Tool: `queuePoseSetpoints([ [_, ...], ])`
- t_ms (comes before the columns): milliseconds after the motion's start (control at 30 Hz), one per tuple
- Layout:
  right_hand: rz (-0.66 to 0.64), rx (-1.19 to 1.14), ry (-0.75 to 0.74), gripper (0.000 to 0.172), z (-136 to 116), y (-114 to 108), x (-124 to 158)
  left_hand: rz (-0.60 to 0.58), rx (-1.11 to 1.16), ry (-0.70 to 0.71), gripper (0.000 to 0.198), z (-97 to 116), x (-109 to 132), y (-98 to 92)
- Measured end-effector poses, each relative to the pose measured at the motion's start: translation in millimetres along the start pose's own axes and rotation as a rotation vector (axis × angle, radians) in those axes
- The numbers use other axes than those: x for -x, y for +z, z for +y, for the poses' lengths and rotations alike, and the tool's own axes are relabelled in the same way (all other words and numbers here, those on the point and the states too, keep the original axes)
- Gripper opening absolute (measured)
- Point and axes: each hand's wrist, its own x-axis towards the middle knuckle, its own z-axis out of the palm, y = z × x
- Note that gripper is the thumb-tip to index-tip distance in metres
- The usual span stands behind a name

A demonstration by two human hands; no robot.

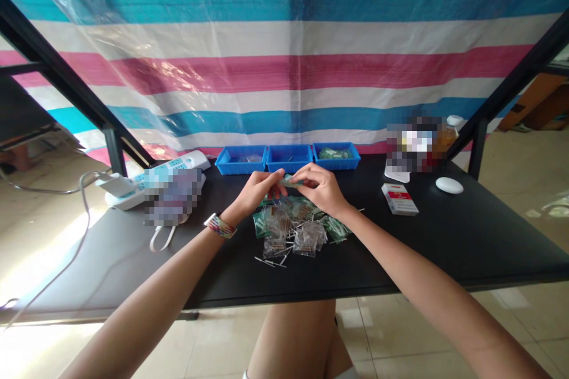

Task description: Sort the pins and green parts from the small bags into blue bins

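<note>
We saw a small greenish packet held up between two bare hands, in front of the middle blue tray and above the far edge of a loose heap. Its long axis seemed to run from left to right, though the fingers covered so much of it that we could not be sure. Neither hand was nearer: the left hand had its thumb and fingertips pinched on one end, the right hand on the other, with hardly any gap between the fingertips.

Below the hands, on the person's side, lay the heap of packets — crinkled, shiny clear plastic around brownish slender pieces, mixed with green-tinted packets. Thin, straight silvery rods were scattered at its near edge.

Beyond the hands stood three smooth, open plastic trays in a row, with the left tray and the right tray flanking the middle one; the right held greenish packets. All rested on a matte black table.

Farther out we saw a white power strip to the left, a red-and-white box and a glossy white oval to the right — and behind everything, a woven-looking striped sheet.
</note>
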Motion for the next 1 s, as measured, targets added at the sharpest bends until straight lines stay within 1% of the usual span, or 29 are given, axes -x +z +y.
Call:
queuePoseSetpoints([
  [100, 0.016, 0.049, -0.034, 0.014, -0.9, -0.2, 1.6, 0.024, 0.01, 0.023, 0.047, -3.0, -1.1, 0.3],
  [167, 0.026, 0.014, 0.005, 0.021, -1.6, 0.2, 2.2, 0.051, 0.048, 0.044, 0.041, -5.0, -2.4, -0.3],
  [267, 0.019, -0.237, 0.162, 0.037, -1.7, 1.7, 2.3, 0.099, 0.072, 0.082, 0.039, -6.4, -3.7, -1.3],
  [333, 0.025, -0.416, 0.287, 0.048, -0.8, 2.7, 1.7, 0.096, 0.047, 0.107, 0.039, -5.5, -3.4, -1.2],
  [367, 0.026, -0.468, 0.34, 0.05, -0.1, 3.0, 1.3, 0.083, 0.031, 0.12, 0.039, -4.5, -2.9, -0.8],
  [433, 0.019, -0.5, 0.414, 0.044, 0.9, 3.0, 0.2, 0.06, 0.001, 0.142, 0.04, -1.8, -1.0, 1.2],
  [500, 0.005, -0.493, 0.449, 0.039, 1.0, 2.1, -0.8, 0.06, -0.03, 0.159, 0.04, 1.1, 1.3, 4.3],
  [633, -0.024, -0.477, 0.459, 0.039, -0.6, -1.2, -2.5, 0.087, -0.096, 0.182, 0.04, 2.7, 4.6, 10.1],
  [700, -0.011, -0.458, 0.432, 0.039, 0.0, -3.7, -4.1, 0.097, -0.126, 0.184, 0.042, 0.7, 4.6, 10.1],
  [767, 0.063, -0.405, 0.373, 0.039, 3.3, -8.2, -6.8, 0.127, -0.15, 0.172, 0.04, -2.1, 3.5, 7.6],
  [867, 0.295, -0.257, 0.24, 0.036, 13.0, -22.1, -12.8, 0.149, -0.189, 0.157, 0.032, -5.9, 1.2, 1.4],
  [933, 0.455, -0.138, 0.141, 0.033, 21.4, -36.7, -17.2, 0.111, -0.246, 0.178, 0.026, -7.6, 0.0, -1.7],
  [1000, 0.575, -0.013, 0.059, 0.029, 30.1, -52.9, -21.0, 0.049, -0.322, 0.212, 0.023, -8.5, -0.6, -2.8],
])
